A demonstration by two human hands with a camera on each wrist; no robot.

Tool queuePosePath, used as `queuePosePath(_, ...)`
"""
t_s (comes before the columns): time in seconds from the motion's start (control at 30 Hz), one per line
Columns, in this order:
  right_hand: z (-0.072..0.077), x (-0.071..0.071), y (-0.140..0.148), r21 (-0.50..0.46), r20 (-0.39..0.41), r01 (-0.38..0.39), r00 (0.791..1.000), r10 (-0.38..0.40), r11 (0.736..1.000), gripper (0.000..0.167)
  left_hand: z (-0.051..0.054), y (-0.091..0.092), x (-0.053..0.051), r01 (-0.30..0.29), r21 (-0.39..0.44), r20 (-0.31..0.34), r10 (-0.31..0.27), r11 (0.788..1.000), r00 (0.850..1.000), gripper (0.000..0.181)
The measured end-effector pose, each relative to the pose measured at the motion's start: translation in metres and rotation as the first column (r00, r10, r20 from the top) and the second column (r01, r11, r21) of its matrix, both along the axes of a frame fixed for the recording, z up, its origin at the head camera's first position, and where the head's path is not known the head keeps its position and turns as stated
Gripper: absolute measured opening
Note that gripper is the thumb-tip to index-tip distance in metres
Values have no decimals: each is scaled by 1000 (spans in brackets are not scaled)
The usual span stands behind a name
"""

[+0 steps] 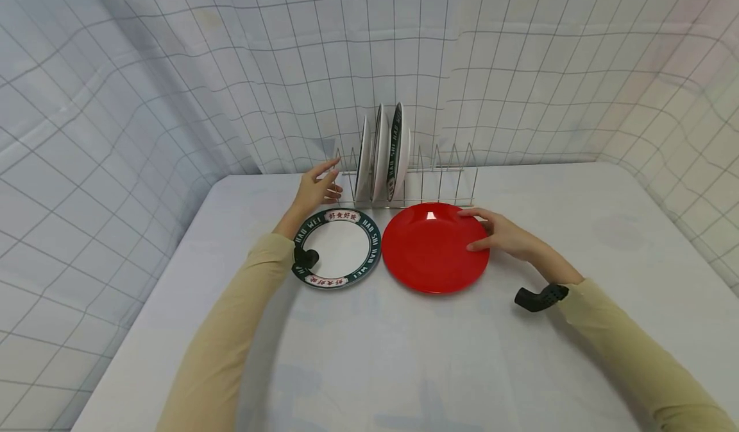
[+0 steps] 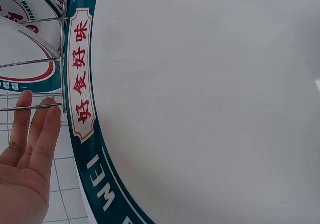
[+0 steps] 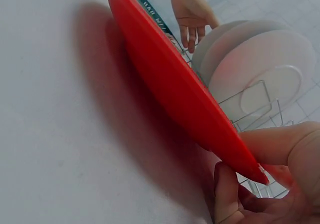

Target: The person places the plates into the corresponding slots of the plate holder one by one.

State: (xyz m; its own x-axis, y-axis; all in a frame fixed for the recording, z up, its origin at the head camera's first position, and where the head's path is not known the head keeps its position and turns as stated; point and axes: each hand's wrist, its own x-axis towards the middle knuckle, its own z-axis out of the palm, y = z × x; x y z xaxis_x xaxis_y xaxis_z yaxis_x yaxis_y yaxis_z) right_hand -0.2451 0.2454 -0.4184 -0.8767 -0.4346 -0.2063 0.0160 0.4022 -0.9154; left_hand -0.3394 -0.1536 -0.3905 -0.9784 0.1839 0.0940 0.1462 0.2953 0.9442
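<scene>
Red plate [image 1: 430, 252] lies before the wire rack [image 1: 440, 169], right rim narrowly pinched by the right hand [image 1: 510, 236]; left hand [image 1: 314, 190] loosely spread, holding nothing. One-sided grip could let it tip.

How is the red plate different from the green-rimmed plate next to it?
The red plate is red all over, but the green-rimmed plate has a white middle inside its dark green rim. The red plate's top looks plain, while the green-rimmed plate has writing around its edge. The right hand holds the red plate, but no hand grips the green-rimmed plate. Both are round.
</scene>
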Motion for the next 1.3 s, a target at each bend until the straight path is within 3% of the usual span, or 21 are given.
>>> queuePosePath(0.13, 1, 1, 1, -50, 43, 0, 999, 2, 999, 69, 0, 1, 1, -1, -3, -7, 1, 1000, 1000, 46)
queuePosePath(0.5, 0, 4, 1, -131, 38, -17, 999, 23, 991, 64, 0, 2, 2, -6, -17, -18, 6, 1000, 1000, 45)
queuePosePath(0.73, -1, 6, 0, -231, 79, -48, 995, 68, 972, 66, 0, 2, 3, -20, -29, -28, 19, 999, 999, 45)
queuePosePath(1.1, -5, 11, -1, -170, 88, -120, 987, 136, 978, 70, -1, 1, 2, -9, -29, -27, 8, 1000, 1000, 46)
queuePosePath(1.17, -5, 12, -1, -180, 79, -116, 988, 132, 977, 70, 0, 2, 3, -9, -24, -28, 8, 1000, 1000, 45)
queuePosePath(1.3, -7, 14, 0, -191, 56, -109, 991, 122, 976, 71, 16, 5, 14, -2, -3, 8, 2, 1000, 1000, 45)
